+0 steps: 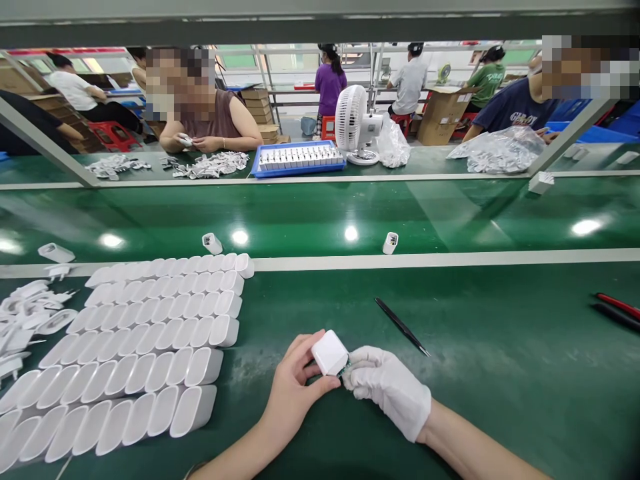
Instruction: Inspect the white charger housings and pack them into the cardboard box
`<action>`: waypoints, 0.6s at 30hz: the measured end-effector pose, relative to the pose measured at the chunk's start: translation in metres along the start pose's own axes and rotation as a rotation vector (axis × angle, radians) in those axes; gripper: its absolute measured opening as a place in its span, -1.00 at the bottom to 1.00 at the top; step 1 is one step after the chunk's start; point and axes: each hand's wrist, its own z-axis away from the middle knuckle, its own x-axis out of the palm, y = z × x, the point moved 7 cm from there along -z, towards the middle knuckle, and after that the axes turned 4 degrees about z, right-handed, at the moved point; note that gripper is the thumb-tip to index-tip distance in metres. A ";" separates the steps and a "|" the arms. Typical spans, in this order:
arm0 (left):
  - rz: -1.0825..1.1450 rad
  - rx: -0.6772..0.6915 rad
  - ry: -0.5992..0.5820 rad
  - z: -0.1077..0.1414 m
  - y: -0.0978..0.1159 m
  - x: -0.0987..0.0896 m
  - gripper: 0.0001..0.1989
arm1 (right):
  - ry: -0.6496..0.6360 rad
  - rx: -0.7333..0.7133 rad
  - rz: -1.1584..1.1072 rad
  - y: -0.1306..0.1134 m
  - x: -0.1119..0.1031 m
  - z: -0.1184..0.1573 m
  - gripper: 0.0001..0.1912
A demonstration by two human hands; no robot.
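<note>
My bare left hand [290, 390] pinches a small white plastic charger shell [329, 352] between thumb and fingers, low over the green bench. My right hand [387, 387], in a white glove, meets it from the right and holds a small green circuit board [347, 367] at the shell's open end. Only an edge of the board shows. Black tweezers [403, 326] lie on the bench just beyond my right hand.
Several rows of white shells [145, 347] lie at the left, with loose plug parts [25, 320] beyond. Two single shells [212, 243] [391, 243] sit on the conveyor. Red-handled tools [617, 309] lie at right. Across stand a blue tray [297, 160], a fan [356, 127], and seated workers.
</note>
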 end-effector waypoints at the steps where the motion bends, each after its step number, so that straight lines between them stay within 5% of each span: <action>1: 0.004 -0.031 -0.008 0.000 -0.002 0.001 -0.35 | 0.011 0.005 0.004 0.001 -0.001 0.000 -0.78; 6: 0.066 -0.214 0.004 0.002 -0.013 0.003 -0.30 | 0.086 -0.078 0.131 0.005 -0.004 -0.004 -0.83; 11: 0.114 -0.167 0.036 0.001 -0.009 0.001 -0.34 | 0.106 -0.088 0.276 0.015 -0.002 -0.004 -0.88; 16: 0.036 -0.125 -0.024 0.005 -0.007 0.003 -0.44 | 0.295 -0.455 0.688 -0.024 -0.011 0.015 -0.46; 18: 0.023 -0.133 -0.080 0.008 -0.009 0.007 -0.41 | 0.242 -0.541 0.778 -0.031 -0.007 0.017 -0.37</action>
